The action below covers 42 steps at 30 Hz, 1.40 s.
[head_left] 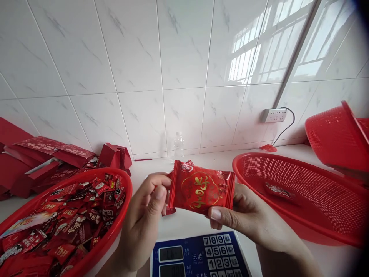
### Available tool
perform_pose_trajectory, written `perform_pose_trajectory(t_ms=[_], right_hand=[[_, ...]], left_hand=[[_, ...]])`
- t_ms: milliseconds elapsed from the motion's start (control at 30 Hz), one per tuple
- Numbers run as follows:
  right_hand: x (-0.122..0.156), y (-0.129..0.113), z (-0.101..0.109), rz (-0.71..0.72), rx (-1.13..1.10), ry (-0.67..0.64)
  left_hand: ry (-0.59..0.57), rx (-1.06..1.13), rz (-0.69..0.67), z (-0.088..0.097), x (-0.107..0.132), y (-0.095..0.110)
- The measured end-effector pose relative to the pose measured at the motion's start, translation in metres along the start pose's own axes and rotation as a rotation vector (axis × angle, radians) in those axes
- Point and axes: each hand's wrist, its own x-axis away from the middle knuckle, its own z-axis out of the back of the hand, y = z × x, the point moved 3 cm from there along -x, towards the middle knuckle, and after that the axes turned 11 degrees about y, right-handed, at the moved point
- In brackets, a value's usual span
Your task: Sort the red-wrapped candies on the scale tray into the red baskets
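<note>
Centrally, a red packet with gold characters is held up, slightly tilted, beyond the blue-faced scale and between two red baskets. The right hand pinches its lower right part, thumb in front and fingers behind; the left hand curls at the opposite crimped end, but whether its fingertips clasp that end or red wrapping partly hidden behind it cannot be told. Should the left hand bear little load, the packet could pivot about the right thumb and slip, perhaps striking the scale's keys. Conversely, opposed pulling or a hard squeeze might split a crimped seam. A secondary hazard lies at the filled basket, close beside the left forearm: a sideways bump could shake loose pieces over its rim.
</note>
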Motion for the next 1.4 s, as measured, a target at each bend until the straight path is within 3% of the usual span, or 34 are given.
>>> perform_pose_trajectory(t_ms=[133, 200, 333, 400, 467, 633, 700, 800, 900, 1000, 1067, 1200, 1300, 1400], right_hand=[[-0.007, 0.007, 0.014, -0.035, 0.171, -0.174], [-0.011, 0.018, 0.021, -0.102, 0.391, -0.259], [-0.022, 0.038, 0.036, -0.218, 0.986, -0.073], [-0.024, 0.042, 0.036, -0.226, 1.075, -0.024], [-0.024, 0.043, 0.027, -0.202, 1.04, -0.066], [-0.023, 0.048, -0.013, -0.072, 0.931, -0.383], [-0.025, 0.053, -0.022, -0.07, 0.937, -0.408], [-0.028, 0.06, -0.021, -0.073, 0.953, -0.337], [-0.03, 0.061, -0.007, -0.067, 0.952, -0.204], [-0.03, 0.051, 0.009, -0.038, 0.937, -0.021], [-0.027, 0.038, 0.013, 0.026, 0.798, 0.082], [-0.018, 0.019, 0.006, 0.181, 0.426, 0.055], [-0.014, 0.016, 0.0, 0.254, 0.507, 0.063], [-0.013, 0.017, -0.002, 0.262, 0.57, 0.078]], left_hand=[[0.199, 0.044, -0.087, 0.011, -0.008, 0.002], [0.242, 0.079, -0.128, 0.013, -0.011, 0.005], [0.191, 0.069, -0.102, 0.011, -0.012, 0.002], [0.142, 0.048, -0.078, 0.01, -0.011, -0.002], [0.109, 0.029, -0.064, 0.01, -0.009, -0.004], [0.056, -0.002, -0.069, 0.007, -0.007, -0.004], [0.034, -0.03, -0.072, 0.006, -0.007, -0.003], [0.006, -0.099, -0.069, 0.004, -0.007, -0.003], [-0.053, -0.147, -0.066, 0.001, -0.007, -0.005], [-0.099, -0.149, -0.051, -0.001, -0.008, -0.008], [-0.145, -0.171, -0.026, -0.003, -0.009, -0.011], [-0.244, -0.266, -0.077, -0.007, -0.01, -0.015], [-0.279, -0.285, -0.104, -0.011, -0.008, -0.016], [-0.28, -0.238, -0.018, -0.012, -0.008, -0.018]])
